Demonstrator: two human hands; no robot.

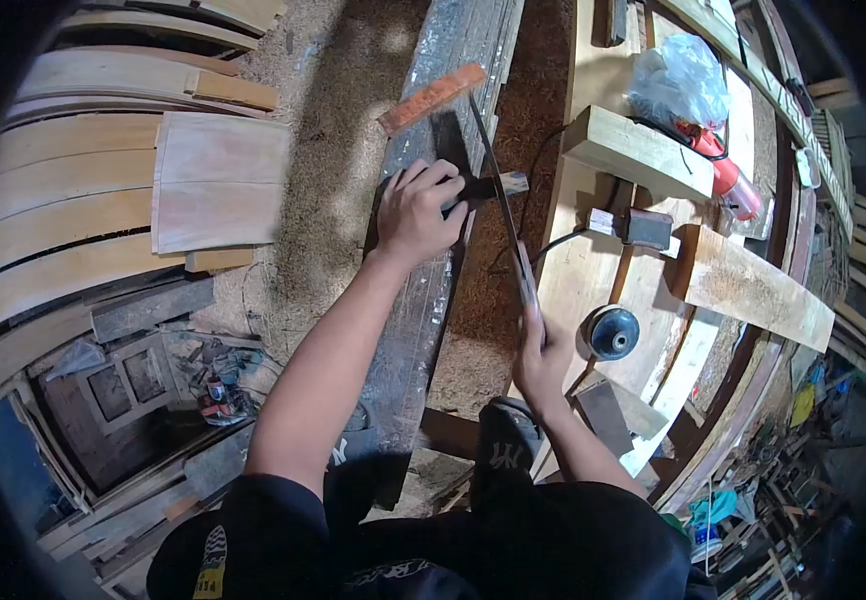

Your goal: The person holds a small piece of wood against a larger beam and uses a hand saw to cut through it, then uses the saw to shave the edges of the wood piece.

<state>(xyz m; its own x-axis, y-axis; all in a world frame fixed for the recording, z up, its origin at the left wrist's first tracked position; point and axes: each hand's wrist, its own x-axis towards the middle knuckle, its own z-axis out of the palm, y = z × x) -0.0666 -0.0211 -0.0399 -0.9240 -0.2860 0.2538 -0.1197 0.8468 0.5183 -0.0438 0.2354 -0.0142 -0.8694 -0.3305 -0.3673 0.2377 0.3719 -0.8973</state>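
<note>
My left hand (419, 212) is closed over a dark piece of wood (480, 189), pressing it on the worn grey bench (400, 350). The lighter end of that piece sticks out past the bench's right edge. In my right hand (541, 358) is a handsaw (501, 190), seen nearly edge-on. Its long thin blade points away from me and crosses the wood just right of my left fingers. Just beyond the left hand, a reddish-orange strip of wood (433, 99) lies across the bench.
To the right, a pale worktable holds a wooden block (639, 152), a red power tool (727, 178), a plastic bag (680, 80), a black round object (612, 332) and a tapered board (759, 290). Curved planks (83, 190) are stacked at left. Sawdust (323, 150) covers the floor.
</note>
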